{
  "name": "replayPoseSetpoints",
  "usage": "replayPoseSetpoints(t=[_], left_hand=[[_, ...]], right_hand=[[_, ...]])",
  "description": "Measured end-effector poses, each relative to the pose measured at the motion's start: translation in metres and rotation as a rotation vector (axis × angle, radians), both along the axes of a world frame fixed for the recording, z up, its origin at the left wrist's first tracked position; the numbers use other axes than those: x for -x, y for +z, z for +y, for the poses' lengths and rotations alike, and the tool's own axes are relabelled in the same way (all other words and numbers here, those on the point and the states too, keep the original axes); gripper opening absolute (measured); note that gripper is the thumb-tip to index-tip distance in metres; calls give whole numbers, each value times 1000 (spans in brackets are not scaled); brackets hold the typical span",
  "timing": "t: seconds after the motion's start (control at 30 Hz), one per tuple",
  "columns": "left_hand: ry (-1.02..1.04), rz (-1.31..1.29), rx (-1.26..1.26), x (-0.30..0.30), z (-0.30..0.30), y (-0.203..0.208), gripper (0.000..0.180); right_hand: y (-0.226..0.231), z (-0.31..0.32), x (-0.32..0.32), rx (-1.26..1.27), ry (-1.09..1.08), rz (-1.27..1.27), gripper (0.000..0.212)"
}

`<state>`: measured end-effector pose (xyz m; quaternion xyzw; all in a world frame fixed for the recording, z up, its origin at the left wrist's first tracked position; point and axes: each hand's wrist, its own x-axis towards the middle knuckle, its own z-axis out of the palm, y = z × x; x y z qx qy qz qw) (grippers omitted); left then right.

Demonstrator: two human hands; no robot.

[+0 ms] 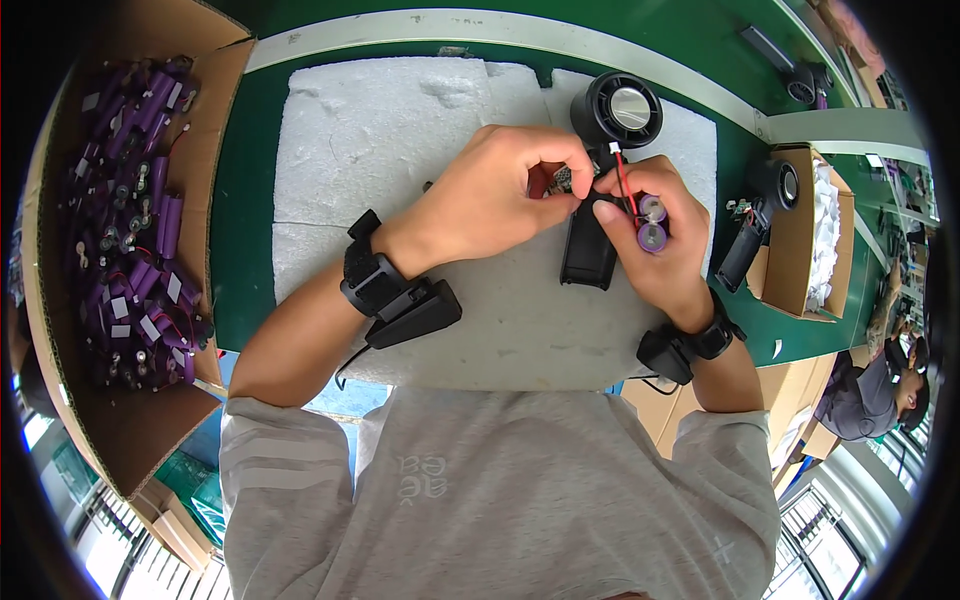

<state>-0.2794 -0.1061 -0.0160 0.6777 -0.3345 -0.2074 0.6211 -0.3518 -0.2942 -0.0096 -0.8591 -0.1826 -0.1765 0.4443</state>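
My right hand [662, 245] grips a purple two-cell battery pack [651, 225] with red and black wires and a small white plug [614, 148] rising from it. My left hand [497, 195] pinches at the wires and a small circuit board [561, 181] just left of the pack. Beneath both hands lies a black handheld fan: its round head [616, 110] is at the far side and its open black handle shell [587, 250] lies on the white foam pad [400, 150]. Each wrist wears a black strap with a black box.
A cardboard box [215, 120] at the left holds several purple battery packs [135, 220]. At the right another cardboard box [790, 270] holds white padding, with a second black fan [760, 215] beside it. A green table [240, 230] lies under the foam. Another person [880, 385] sits at far right.
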Motion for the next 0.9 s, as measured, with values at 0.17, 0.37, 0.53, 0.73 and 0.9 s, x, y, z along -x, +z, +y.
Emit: replayPoseSetpoints(t=[0.17, 0.37, 0.53, 0.73, 0.9], left_hand=[[-4, 76, -42, -2, 2, 2, 11], [-14, 79, -14, -2, 2, 2, 12], [-8, 224, 34, -2, 2, 3, 14], [-17, 98, 110, -4, 3, -3, 14], [-58, 92, 40, -7, 5, -2, 13]], right_hand=[[6, -6, 3, -87, 32, -8, 17], [6, -6, 2, -1, -27, -57, 11], [10, -2, 5, 61, -59, 26, 8], [9, 6, 6, 149, -74, 63, 7], [6, 5, 4, 138, -86, 65, 7]])
